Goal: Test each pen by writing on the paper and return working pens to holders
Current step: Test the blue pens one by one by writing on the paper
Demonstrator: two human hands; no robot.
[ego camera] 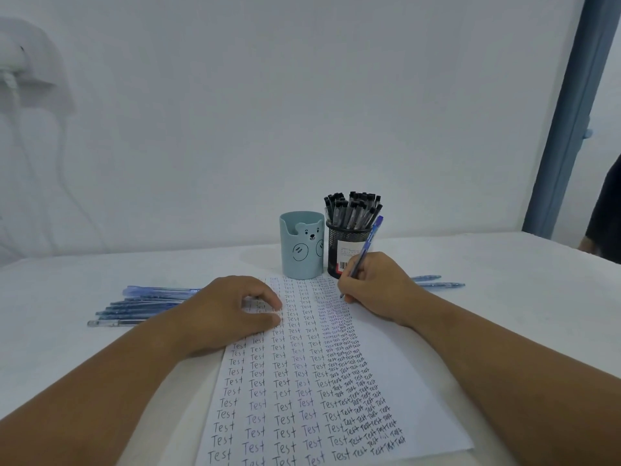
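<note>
The right hand (pixel 376 284) pinched a slim blue pen (pixel 364 252) between thumb and curled fingers, the translucent barrel leaning up and away so its capped end crossed in front of the mesh holder, its tip down on the far right part of the paper (pixel 302 381). The left hand (pixel 232 311) lay palm down on the sheet's upper left corner, fingers loosely bent and gripping nothing, thumb and fingertips pressing the page flat. The paper was a thin white sheet running toward the viewer, covered in tidy columns of the handwritten word "Test", wider and neater at left, small and crowded at right. Just beyond its far edge stood two holders side by side, nearly touching: a smooth pale blue plastic cup (pixel 301 245) with a cartoon bear drawn on its front, and a black wire-mesh cylinder (pixel 342 250) bearing a white label with a barcode, packed with black-capped pens (pixel 353 210) standing upright. A loose row of blue pens (pixel 148 306) lay flat on the white table (pixel 504 297) left of the left hand, partly hidden by the wrist; two more blue pens (pixel 437 281) lay beyond the right wrist. A plain white wall (pixel 302 95) rose behind.
</note>
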